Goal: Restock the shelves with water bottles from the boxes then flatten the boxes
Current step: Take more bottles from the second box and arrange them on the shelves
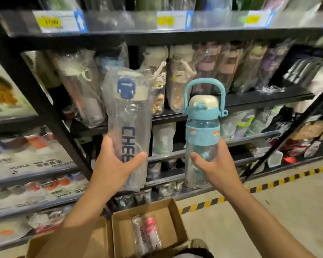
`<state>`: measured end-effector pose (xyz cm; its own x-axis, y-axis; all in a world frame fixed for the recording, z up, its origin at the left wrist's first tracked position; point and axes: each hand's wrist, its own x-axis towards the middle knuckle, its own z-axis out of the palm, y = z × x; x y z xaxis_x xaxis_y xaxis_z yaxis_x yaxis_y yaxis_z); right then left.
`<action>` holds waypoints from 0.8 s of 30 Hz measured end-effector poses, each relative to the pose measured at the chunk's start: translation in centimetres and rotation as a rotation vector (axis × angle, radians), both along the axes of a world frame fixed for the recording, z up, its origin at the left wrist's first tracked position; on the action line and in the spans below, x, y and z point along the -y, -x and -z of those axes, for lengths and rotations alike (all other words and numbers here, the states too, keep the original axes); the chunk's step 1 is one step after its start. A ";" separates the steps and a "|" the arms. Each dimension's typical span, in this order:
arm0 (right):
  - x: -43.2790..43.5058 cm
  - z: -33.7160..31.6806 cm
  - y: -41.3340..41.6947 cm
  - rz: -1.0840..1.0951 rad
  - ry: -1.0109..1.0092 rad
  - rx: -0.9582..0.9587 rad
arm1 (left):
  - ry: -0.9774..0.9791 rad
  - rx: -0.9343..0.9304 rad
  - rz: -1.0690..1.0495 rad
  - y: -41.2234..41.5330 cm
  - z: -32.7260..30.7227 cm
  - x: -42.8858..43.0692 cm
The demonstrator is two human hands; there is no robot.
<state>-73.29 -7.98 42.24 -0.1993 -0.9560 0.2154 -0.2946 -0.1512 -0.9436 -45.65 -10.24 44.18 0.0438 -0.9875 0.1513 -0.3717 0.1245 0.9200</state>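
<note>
My left hand (116,161) is gripping a clear bagged bottle (130,127); my right hand (211,164) is clasping a blue-handled bottle (203,131). Both are standing upright before the shelf (250,98), above an open box (123,229).

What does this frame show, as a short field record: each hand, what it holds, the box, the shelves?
left hand: grips the lower part of a tall clear bottle in plastic wrap, dark blue clasp, blue lettering
right hand: grips the lower part of a light blue bottle with loop handle and cream cap
bottle pose: both roughly upright, held in front of the shelves, apart from each other
cardboard box: open on the floor below, a wrapped pink-capped bottle lying inside
black shelves: crowded with wrapped bottles
</note>
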 end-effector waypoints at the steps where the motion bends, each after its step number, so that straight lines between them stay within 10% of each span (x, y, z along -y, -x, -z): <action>1: 0.4 -0.3 0.8 0.001 0.007 0.008 | 0.016 0.003 0.006 0.7 -0.8 0.3; 24: 19.4 -0.2 25.7 -0.106 0.063 0.047 | -0.103 -0.175 -0.002 30.6 0.2 16.7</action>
<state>-98.94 -27.40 42.40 -0.1091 -0.9572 0.2681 -0.2297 -0.2382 -0.9437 -76.21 -26.89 44.03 0.0620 -0.9973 0.0391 -0.2055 0.0256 0.9783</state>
